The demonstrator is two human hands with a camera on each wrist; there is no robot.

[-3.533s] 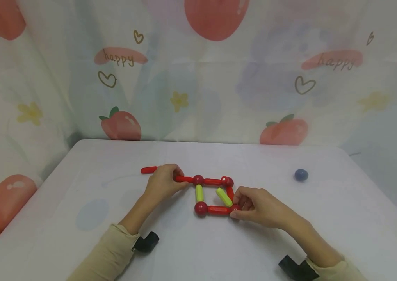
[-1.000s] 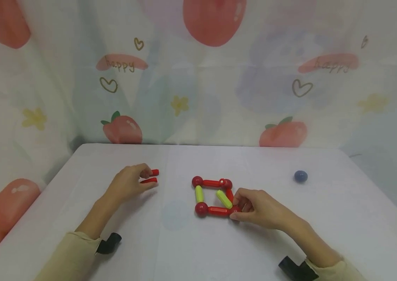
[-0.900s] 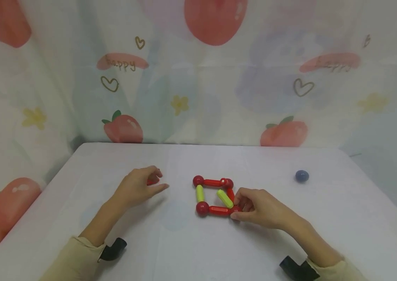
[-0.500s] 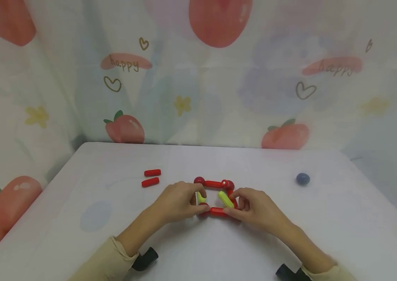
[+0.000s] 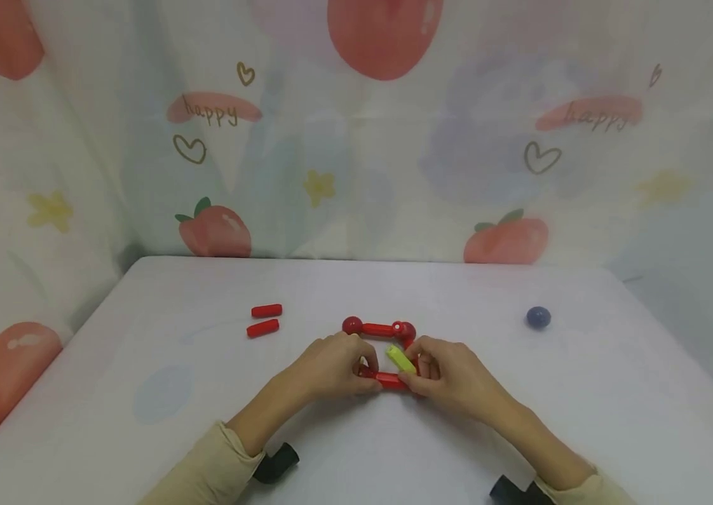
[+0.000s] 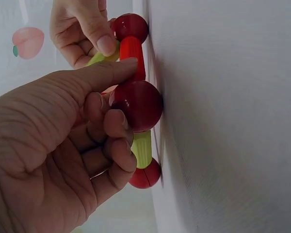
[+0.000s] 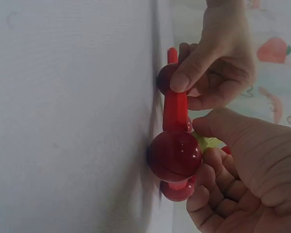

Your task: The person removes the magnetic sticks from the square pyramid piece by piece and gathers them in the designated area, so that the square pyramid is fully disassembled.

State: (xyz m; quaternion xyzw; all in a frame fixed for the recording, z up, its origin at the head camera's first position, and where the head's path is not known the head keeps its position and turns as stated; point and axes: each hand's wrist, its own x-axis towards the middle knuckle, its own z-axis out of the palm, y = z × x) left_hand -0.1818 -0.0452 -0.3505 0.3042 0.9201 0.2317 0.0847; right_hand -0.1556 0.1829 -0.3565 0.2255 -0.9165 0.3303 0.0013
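A four-sided frame of red balls and red and yellow-green rods, like a magnetic building set, lies mid-table. My left hand [image 5: 331, 366] grips the near-left red ball [image 6: 138, 106], its thumb lying along the near red rod [image 5: 389, 380]. Fingers hide the left yellow-green rod in the head view; it shows as a ribbed rod [image 6: 141, 149] in the left wrist view. With thumb and forefinger my right hand [image 5: 460, 375] pinches a slanted yellow-green rod [image 5: 399, 358] inside the frame. The near-right red ball [image 7: 174, 155] sits beside those fingers.
Two loose red rods [image 5: 266, 311] lie side by side at the left. A blue ball [image 5: 538, 318] stands far right on the white table [image 5: 110, 365]. A patterned curtain [image 5: 362, 140] hangs behind the table.
My left hand has set a red rod down beside the other and come right to the near-left ball. My right thumb and finger have shifted from the near-right ball to the slanted rod.
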